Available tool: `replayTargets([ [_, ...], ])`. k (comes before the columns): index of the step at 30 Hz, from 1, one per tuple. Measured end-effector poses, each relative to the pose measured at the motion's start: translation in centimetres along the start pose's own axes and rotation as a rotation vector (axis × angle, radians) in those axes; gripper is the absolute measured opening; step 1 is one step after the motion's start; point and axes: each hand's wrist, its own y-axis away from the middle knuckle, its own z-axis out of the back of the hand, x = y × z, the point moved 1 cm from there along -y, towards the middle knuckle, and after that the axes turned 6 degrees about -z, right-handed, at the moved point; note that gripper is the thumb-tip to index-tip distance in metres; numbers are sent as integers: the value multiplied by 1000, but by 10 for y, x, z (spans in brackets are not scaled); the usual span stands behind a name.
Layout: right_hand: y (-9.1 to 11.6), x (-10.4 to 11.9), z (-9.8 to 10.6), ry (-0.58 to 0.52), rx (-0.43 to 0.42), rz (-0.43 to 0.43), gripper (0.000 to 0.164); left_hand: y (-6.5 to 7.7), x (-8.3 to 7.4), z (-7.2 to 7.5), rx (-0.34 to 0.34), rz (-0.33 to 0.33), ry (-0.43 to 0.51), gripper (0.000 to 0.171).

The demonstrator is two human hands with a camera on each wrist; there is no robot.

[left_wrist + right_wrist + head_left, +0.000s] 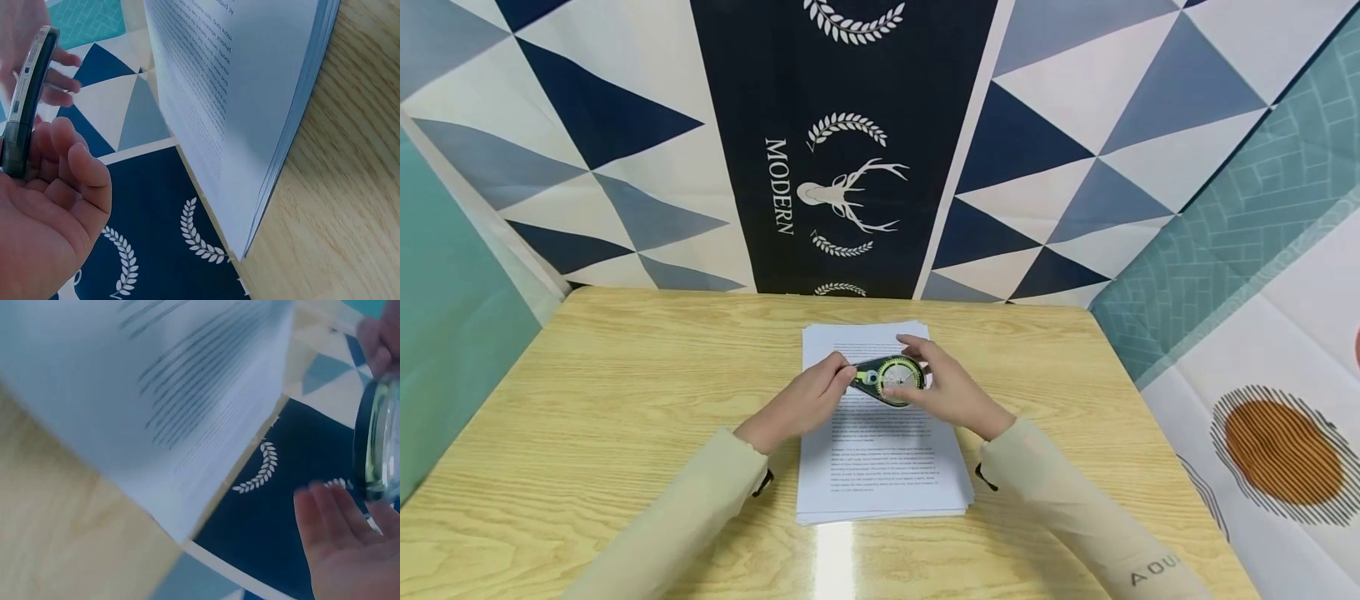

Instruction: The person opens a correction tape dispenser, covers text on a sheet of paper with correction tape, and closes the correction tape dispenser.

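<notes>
A dark, teardrop-shaped compass (904, 372) with a round, green-ringed dial is held up over a stack of printed sheets (880, 492). My left hand (812, 392) grips its narrow end, fingers curled beneath. In the left wrist view the compass (30, 94) appears edge-on above the left hand (50, 231). My right hand (951, 387) is at the wide end, its thumb overlapping the dial in the head view. Its other fingers reach out past the rim. The right wrist view shows those fingers of the right hand (350, 544) extended and apart from the compass (375, 444).
The sheets lie on a wood-grain table (647, 400). Behind its far edge hangs a patterned cloth (842, 167) with triangles and a deer head. More cloth (1262, 433) hangs at the right, and a teal surface (452, 317) stands at the left.
</notes>
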Motion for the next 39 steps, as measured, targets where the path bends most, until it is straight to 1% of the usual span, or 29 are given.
replayTargets([
  [3, -3, -3, 2, -178, 68, -99, 60, 3, 0, 1, -8, -39, 9, 28],
  [6, -5, -4, 4, -325, 148, -149, 45, 6, -3, 2, -15, -75, 12, 29],
  [8, -5, -4, 5, -398, 190, -179, 42, 7, -5, 2, -24, -89, 13, 28],
  [10, -4, -3, 5, -452, 231, -182, 43, 8, -6, 2, -34, -98, 10, 27],
  [12, -4, -1, 6, -478, 260, -178, 44, 8, -7, 2, -40, -105, 8, 25],
  [16, -2, 3, 6, -463, 284, -151, 42, 11, -10, 3, -31, -110, -1, 24],
  [21, 2, 7, 9, -387, 258, -136, 39, 14, -14, 8, 4, -61, 8, 27],
  [23, 4, 8, 10, -359, 249, -131, 40, 15, -15, 11, 16, -53, 13, 27],
  [27, 7, 9, 12, -338, 236, -119, 41, 15, -17, 15, 18, -95, 2, 26],
  [30, 8, 10, 12, -336, 223, -100, 40, 15, -19, 17, 7, -126, -17, 27],
  [35, 11, 15, 13, -316, 202, -44, 37, 19, -24, 21, -21, -142, -35, 28],
  [39, 12, 18, 13, -303, 184, -17, 36, 20, -27, 23, -47, -171, -63, 26],
])
